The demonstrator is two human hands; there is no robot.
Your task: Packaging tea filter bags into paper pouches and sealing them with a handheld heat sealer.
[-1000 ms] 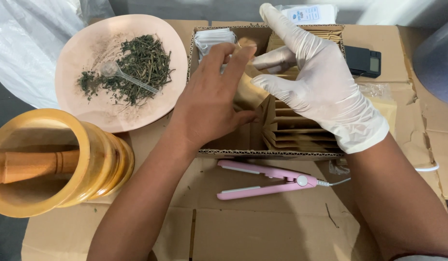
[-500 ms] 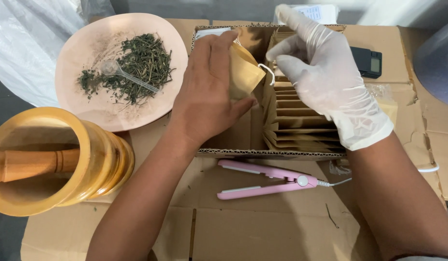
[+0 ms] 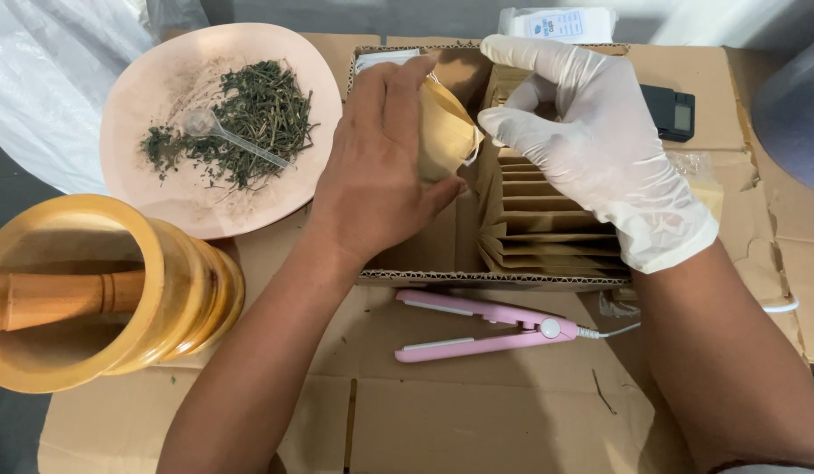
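My bare left hand [image 3: 381,167] grips a small brown paper bag [image 3: 444,132] over an open cardboard box [image 3: 477,277]. My right hand [image 3: 591,140], in a white glove, pinches the white drawstring at the bag's right side. Below the hands, a row of brown paper bags [image 3: 547,224] stands upright in the box's right half.
A pink plate [image 3: 161,202] with dried green herbs [image 3: 249,118] and a clear plastic spoon [image 3: 209,132] sits at the upper left. A wooden mortar with pestle [image 3: 91,294] stands at the left. A pink mini heat sealer [image 3: 486,329] lies in front of the box. A black pocket scale [image 3: 666,110] rests at the right.
The bag has turned more upright in my left hand. My gloved right hand lifted a loop of the string, then came back down close against the bag's right edge.
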